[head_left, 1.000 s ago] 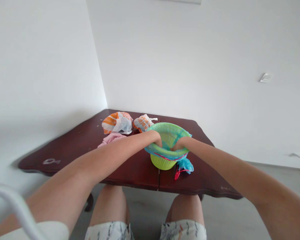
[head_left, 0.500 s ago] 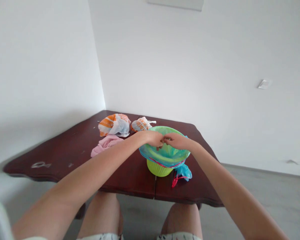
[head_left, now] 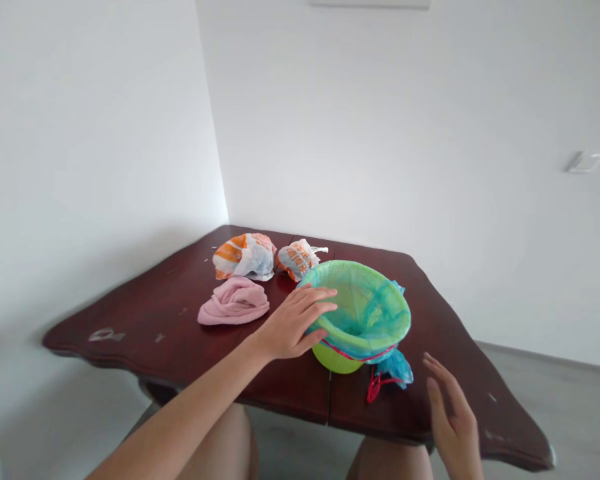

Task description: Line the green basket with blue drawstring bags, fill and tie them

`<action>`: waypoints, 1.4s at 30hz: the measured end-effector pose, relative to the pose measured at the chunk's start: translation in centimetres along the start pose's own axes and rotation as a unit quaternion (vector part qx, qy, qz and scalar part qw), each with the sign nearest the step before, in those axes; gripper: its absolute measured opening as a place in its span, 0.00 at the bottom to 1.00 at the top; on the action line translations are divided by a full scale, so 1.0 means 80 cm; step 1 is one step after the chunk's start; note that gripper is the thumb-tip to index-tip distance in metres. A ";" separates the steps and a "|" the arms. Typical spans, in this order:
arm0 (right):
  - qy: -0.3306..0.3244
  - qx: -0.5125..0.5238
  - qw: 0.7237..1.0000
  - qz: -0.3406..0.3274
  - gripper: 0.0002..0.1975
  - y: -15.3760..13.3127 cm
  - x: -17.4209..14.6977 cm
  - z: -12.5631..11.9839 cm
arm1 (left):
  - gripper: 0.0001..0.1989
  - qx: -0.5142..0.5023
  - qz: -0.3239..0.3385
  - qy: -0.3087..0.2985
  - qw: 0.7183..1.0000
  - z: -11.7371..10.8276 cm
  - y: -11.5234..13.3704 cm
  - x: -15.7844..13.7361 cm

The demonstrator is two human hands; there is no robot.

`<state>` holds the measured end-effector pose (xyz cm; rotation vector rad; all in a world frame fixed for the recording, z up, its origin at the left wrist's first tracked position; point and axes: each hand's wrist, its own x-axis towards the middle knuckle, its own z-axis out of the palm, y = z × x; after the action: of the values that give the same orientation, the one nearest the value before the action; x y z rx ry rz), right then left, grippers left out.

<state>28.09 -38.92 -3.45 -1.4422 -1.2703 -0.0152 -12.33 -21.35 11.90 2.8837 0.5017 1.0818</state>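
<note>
A lime-green waste basket (head_left: 336,361) stands on the dark red table, its rim tilted slightly toward me. A translucent blue bin bag (head_left: 380,312) lines it and folds over the rim. A bunched end of blue plastic (head_left: 396,368) with red drawstring loops (head_left: 375,387) hangs at the front right, low by the table. My left hand (head_left: 300,321) is at the basket's left rim, fingers spread; whether it touches the rim I cannot tell. Off to the right of the basket, my right hand (head_left: 453,413) is held with fingers apart and nothing in it.
A folded pink cloth (head_left: 234,303) lies left of the basket. Behind it sit two white-and-orange plastic bags, a larger one (head_left: 247,257) and a smaller one (head_left: 297,259). The dark red table (head_left: 180,347) stands against white walls, its wavy front edge near my knees.
My hands, which were together over the basket's opening, have come apart. The left moved to the left rim; the right moved right and toward me. The camera view shifted slightly.
</note>
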 end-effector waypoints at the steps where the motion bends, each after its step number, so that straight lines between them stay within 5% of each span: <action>1: -0.019 -0.024 1.000 0.002 0.22 0.023 -0.017 -0.001 | 0.28 0.020 0.002 0.008 1.000 0.008 -0.006 -0.007; 5: -0.048 -0.188 0.979 -0.058 0.27 0.068 -0.067 0.008 | 0.40 0.124 -0.054 0.056 0.989 0.018 -0.043 -0.051; 9: 0.017 -0.275 0.959 -0.069 0.31 0.046 -0.082 0.030 | 0.39 0.239 -0.269 0.051 0.932 -0.015 -0.104 -0.112; 12: 0.049 -0.267 0.960 -0.064 0.32 0.028 -0.081 0.039 | 0.45 0.268 -0.415 -0.027 0.869 -0.043 -0.148 -0.163; 15: 0.054 -0.256 0.963 -0.070 0.30 0.026 -0.080 0.039 | 0.40 0.213 -0.462 -0.129 0.851 -0.051 -0.170 -0.205; 25: 0.084 -0.246 0.961 -0.095 0.24 0.027 -0.081 0.039 | 0.34 0.237 -0.476 -0.106 0.840 -0.029 -0.161 -0.232; 31: 0.093 -0.252 0.958 -0.099 0.24 0.031 -0.082 0.040 | 0.35 0.263 -0.484 -0.002 0.835 -0.027 -0.152 -0.234; 35: 0.079 -0.254 0.959 -0.100 0.23 0.032 -0.083 0.039 | 0.41 0.259 -0.441 -0.012 0.859 -0.028 -0.148 -0.235; 42: 0.069 -0.257 0.957 -0.111 0.23 0.030 -0.084 0.037 | 0.28 0.249 -0.350 -0.024 0.903 -0.027 -0.131 -0.220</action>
<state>25.11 -40.67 -10.34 -1.6892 -1.3626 -0.6288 -29.19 -16.98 0.93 2.6418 1.8555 0.8258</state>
